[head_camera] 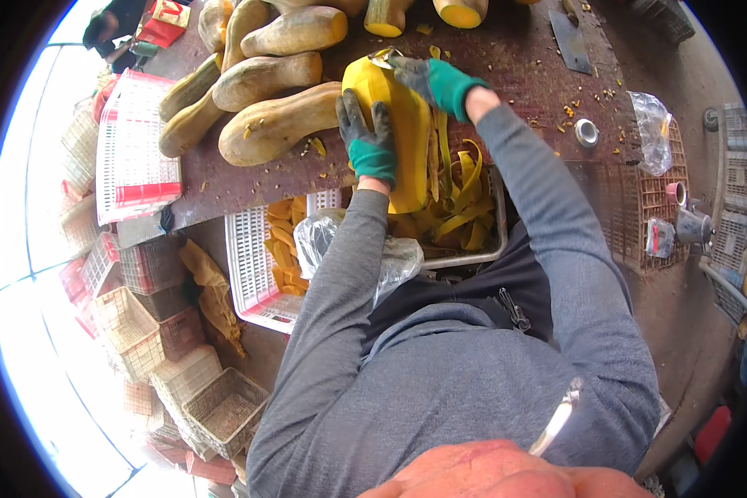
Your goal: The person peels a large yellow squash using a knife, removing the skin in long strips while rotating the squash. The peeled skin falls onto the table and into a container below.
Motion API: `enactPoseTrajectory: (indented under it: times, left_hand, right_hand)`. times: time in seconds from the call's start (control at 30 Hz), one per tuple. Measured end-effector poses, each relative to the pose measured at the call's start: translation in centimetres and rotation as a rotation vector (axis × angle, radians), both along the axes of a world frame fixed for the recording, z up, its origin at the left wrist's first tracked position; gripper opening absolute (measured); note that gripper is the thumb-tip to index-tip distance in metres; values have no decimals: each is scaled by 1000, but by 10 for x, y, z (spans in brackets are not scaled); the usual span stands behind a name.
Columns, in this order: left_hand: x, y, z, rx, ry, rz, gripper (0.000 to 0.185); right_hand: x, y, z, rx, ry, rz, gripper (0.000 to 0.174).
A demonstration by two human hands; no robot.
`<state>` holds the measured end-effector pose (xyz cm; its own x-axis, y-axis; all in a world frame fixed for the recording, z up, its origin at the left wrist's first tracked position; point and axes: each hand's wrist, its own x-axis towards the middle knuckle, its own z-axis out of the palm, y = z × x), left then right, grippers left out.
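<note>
A large, mostly peeled yellow squash (404, 143) lies lengthwise over the table's near edge. My gloved left hand (367, 134) rests flat on its left side, fingers spread. In my gloved right hand (426, 81) is a metal peeler (383, 58), held at the squash's far end. Long peel strips (470, 168) hang and lie in a metal tray (501, 233) below the table edge. Unpeeled squashes (274, 127) lie to the left, and squashes with cut ends (460, 12) lie at the far side.
A cleaver (571, 43) and a round metal lid or tin (586, 132) lie on the right of the table (243, 187). A white plastic basket (243, 267) holds orange pieces at lower left; clear plastic film (404, 255) lies beside it. A person (109, 31) is at the far left.
</note>
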<state>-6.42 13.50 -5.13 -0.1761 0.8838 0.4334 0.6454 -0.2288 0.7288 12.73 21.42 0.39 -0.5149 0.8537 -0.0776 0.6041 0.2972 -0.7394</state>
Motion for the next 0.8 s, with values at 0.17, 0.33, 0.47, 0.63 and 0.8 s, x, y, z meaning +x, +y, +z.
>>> enactPoseTrajectory:
  times: [0.17, 0.33, 0.47, 0.63, 0.8]
  left_hand:
    - [0, -1, -1, 21, 19, 1, 73]
    - [1, 2, -1, 30, 32, 13, 73]
    - [1, 1, -1, 23, 12, 5, 73]
    - [1, 2, 1, 16, 11, 2, 73]
    - [0, 1, -1, 2, -5, -1, 72]
  right_hand:
    - [-19, -92, -20, -149, 455, -394, 42]
    - [-34, -160, -54, 14, 424, -493, 50]
    - [-35, -242, -83, -61, 534, -453, 51]
    - [-9, -288, -74, -490, 582, -316, 55]
    - [23, -149, -40, -317, 533, -337, 40]
